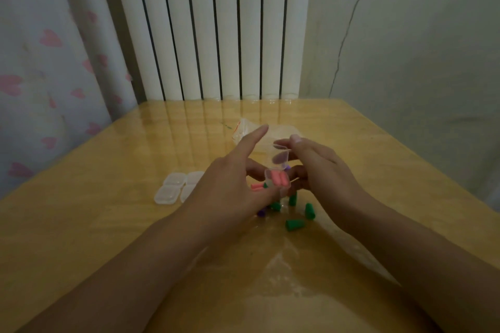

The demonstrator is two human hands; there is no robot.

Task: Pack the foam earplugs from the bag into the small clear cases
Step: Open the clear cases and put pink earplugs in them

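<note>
Centrally, above the glossy yellow wooden desk (pixel 108 224), I am holding a small clear plastic case (pixel 277 180) with its hinged lid (pixel 281 155) standing open. My left hand (pixel 232 184) is gripping the case from below and from the left side, its index finger stretching straight out toward the far edge. My right hand (pixel 322 167) is pinching the raised lid between thumb and fingertips. Two pink foam earplugs (pixel 278 180) are lying side by side inside the case. Another pink earplug (pixel 256 186) is showing just left of the case, at my left fingers. Green cone-shaped foam earplugs (pixel 295 224) are lying scattered on the desk beneath my hands, near a purple earplug (pixel 261 213). Four closed clear cases (pixel 173 188) are sitting together on the desk to the left. Behind my hands, the clear plastic bag (pixel 243 130) is lying on the desk, in front of a white ribbed radiator (pixel 211 27).
</note>
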